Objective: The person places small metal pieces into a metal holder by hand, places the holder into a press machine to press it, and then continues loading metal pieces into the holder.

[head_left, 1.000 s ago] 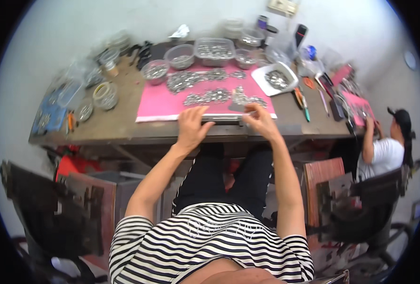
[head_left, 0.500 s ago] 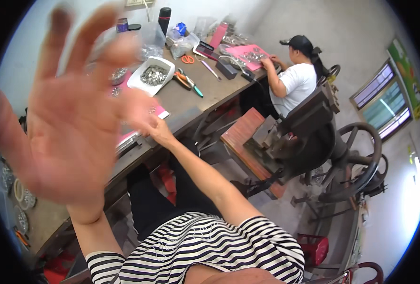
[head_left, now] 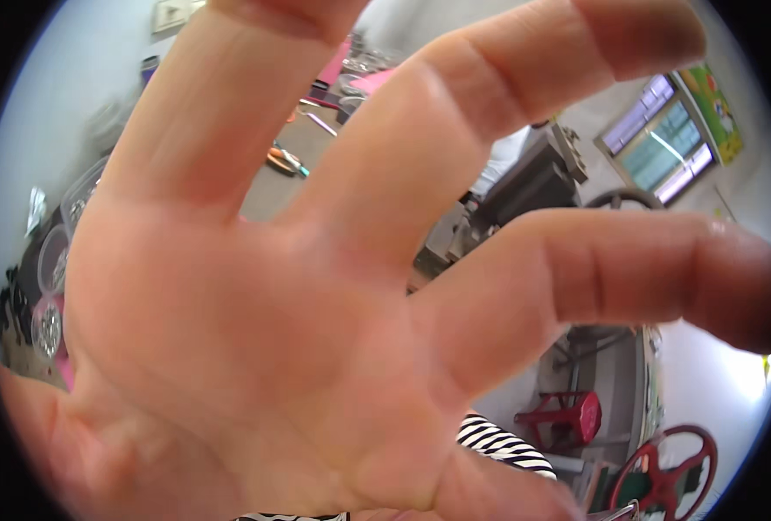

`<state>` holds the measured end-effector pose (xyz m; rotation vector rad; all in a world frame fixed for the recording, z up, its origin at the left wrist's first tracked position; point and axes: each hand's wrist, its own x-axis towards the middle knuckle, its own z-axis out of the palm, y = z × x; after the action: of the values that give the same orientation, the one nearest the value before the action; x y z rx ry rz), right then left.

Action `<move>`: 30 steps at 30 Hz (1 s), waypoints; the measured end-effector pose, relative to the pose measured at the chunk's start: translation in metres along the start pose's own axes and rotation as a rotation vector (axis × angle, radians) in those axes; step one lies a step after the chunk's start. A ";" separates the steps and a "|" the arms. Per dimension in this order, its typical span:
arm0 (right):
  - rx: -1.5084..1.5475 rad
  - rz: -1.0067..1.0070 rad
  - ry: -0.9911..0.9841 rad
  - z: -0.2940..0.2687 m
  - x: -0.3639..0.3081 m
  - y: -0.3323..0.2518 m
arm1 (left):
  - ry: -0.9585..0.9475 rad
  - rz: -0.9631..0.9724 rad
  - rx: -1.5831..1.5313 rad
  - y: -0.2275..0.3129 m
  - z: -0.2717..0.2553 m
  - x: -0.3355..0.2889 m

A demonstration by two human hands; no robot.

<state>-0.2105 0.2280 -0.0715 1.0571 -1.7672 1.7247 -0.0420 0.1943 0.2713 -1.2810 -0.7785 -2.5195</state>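
The person's left hand [head_left: 247,313] is very big and close, with its bare palm facing us. Its fingers [head_left: 490,78] are spread wide apart. The right hand is hidden, so I cannot tell about its fingers. Past the left hand, at the far left, a round clear tub [head_left: 48,328] holds shiny silver bits. Between two fingers, an orange-handled tool [head_left: 282,163] lies on the brown tabletop [head_left: 268,198]. A red stool [head_left: 568,418] stands on the right.
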 end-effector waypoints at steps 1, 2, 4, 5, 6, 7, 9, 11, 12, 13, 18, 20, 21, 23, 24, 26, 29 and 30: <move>0.042 0.062 0.019 0.001 -0.002 0.006 | -0.015 -0.027 -0.021 -0.007 0.004 0.002; 0.092 0.124 0.036 0.002 -0.003 0.012 | -0.025 -0.053 -0.034 -0.012 0.008 0.003; 0.201 0.240 0.064 0.002 -0.004 0.019 | -0.043 -0.096 -0.058 -0.023 0.014 0.004; 0.265 0.299 0.068 0.003 -0.005 0.020 | -0.044 -0.109 -0.062 -0.027 0.016 0.004; 0.334 0.358 0.068 0.003 -0.005 0.022 | -0.041 -0.122 -0.061 -0.032 0.017 0.004; 0.410 0.418 0.065 0.004 -0.004 0.024 | -0.035 -0.134 -0.054 -0.035 0.019 0.003; 0.585 0.553 0.038 0.011 -0.006 0.020 | 0.003 -0.151 -0.017 -0.037 0.023 0.000; 0.777 0.712 -0.007 0.001 -0.008 0.027 | 0.070 -0.164 0.035 -0.038 0.018 -0.008; 0.916 0.815 -0.094 0.017 -0.018 0.027 | 0.146 -0.140 0.120 -0.020 0.018 -0.021; 0.199 0.241 -0.460 0.007 0.006 -0.041 | 0.359 -0.066 0.761 -0.015 -0.030 -0.053; 0.120 0.540 -0.814 -0.050 0.038 -0.063 | 0.428 -0.296 1.776 0.035 -0.130 -0.180; 0.093 0.458 -0.896 -0.050 0.048 -0.074 | 0.521 -0.374 1.961 0.061 -0.133 -0.224; 0.083 0.432 -0.922 -0.047 0.051 -0.077 | 0.562 -0.436 2.102 0.070 -0.135 -0.243; 0.105 0.410 -0.941 -0.038 0.049 -0.076 | 0.519 -0.519 2.172 0.074 -0.140 -0.269; 0.086 0.352 -0.939 -0.035 0.048 -0.076 | 0.479 -0.544 2.221 0.074 -0.142 -0.274; 0.055 0.332 -0.936 -0.032 0.045 -0.077 | 0.542 -0.536 2.174 0.072 -0.148 -0.280; 0.051 0.353 -0.926 -0.035 0.043 -0.077 | 0.518 -0.529 2.162 0.068 -0.149 -0.276; 0.035 0.363 -0.924 -0.036 0.043 -0.080 | 0.506 -0.510 2.164 0.068 -0.147 -0.274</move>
<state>-0.1815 0.2601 0.0157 1.8329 -2.6057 1.5568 0.0487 0.0436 0.0064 0.3582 -2.4298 -0.6328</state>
